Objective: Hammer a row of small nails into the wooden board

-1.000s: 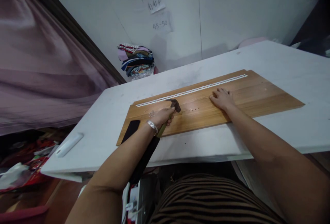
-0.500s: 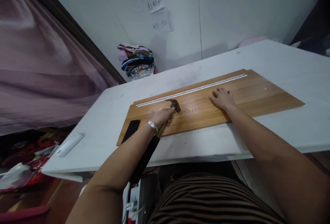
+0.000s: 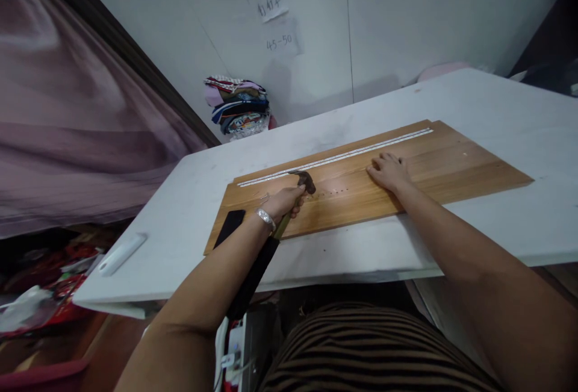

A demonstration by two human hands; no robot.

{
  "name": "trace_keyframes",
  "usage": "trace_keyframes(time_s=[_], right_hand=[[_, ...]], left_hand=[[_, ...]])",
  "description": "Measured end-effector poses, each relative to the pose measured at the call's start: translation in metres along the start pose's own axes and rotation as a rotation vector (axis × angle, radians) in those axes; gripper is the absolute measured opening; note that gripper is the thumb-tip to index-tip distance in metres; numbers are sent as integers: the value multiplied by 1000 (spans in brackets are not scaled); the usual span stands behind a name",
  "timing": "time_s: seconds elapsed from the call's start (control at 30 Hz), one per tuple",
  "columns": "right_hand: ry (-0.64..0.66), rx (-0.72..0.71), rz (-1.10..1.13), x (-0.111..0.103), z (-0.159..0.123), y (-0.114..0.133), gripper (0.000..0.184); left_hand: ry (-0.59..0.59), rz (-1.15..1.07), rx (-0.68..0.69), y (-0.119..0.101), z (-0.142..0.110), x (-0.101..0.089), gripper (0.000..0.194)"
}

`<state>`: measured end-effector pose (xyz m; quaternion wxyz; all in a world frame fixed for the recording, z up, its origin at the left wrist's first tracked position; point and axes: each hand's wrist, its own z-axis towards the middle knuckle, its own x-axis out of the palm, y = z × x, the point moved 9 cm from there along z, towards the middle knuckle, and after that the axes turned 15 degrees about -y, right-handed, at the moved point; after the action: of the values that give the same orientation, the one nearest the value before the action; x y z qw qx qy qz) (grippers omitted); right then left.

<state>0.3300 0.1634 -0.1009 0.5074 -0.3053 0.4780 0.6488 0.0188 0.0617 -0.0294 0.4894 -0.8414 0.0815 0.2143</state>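
In my left hand [image 3: 285, 200] is a claw hammer [image 3: 307, 182], gripped high on its handle just under the dark head. The black grip of the handle runs back below my forearm. The head is at the left end of a row of small nails [image 3: 336, 191] in the wooden board [image 3: 460, 163]; whether it touches one I cannot tell. My right hand [image 3: 389, 171] lies on the board with its fingers spread, right of the row. A few loose nails [image 3: 264, 197] lie left of my left hand, partly hidden by it.
The board rests on a white table [image 3: 180, 217]. Along its far side runs a pale strip [image 3: 336, 158]. A black phone-like slab [image 3: 229, 227] lies on the board's left end, and a white elongated object [image 3: 123, 255] near the table's left edge. Folded cloths [image 3: 239, 106] are stacked by the wall.
My left hand and the hammer have shifted very slightly up and left. My right hand stays in place on the board.
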Motion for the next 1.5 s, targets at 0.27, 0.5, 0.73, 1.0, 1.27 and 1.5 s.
trace_keyframes(time_s=[0.27, 0.5, 0.73, 1.0, 1.27, 1.5], right_hand=[[4, 1, 6, 0, 0, 0, 46], [-1, 4, 4, 1, 0, -1, 46], [0, -1, 5, 0, 0, 0, 46], [11, 0, -2, 0, 0, 1, 47], [-4, 3, 12, 2, 1, -1, 46], [-11, -5, 7, 1, 0, -1, 46]], left_hand=[[15, 4, -13, 7, 1, 3, 29], [13, -26, -8, 1, 3, -1, 30], [13, 0, -10, 4, 2, 1, 31], [30, -12, -13, 11, 4, 4, 28], [21, -20, 8, 3, 4, -2, 31], [15, -17, -4, 7, 6, 0, 32]])
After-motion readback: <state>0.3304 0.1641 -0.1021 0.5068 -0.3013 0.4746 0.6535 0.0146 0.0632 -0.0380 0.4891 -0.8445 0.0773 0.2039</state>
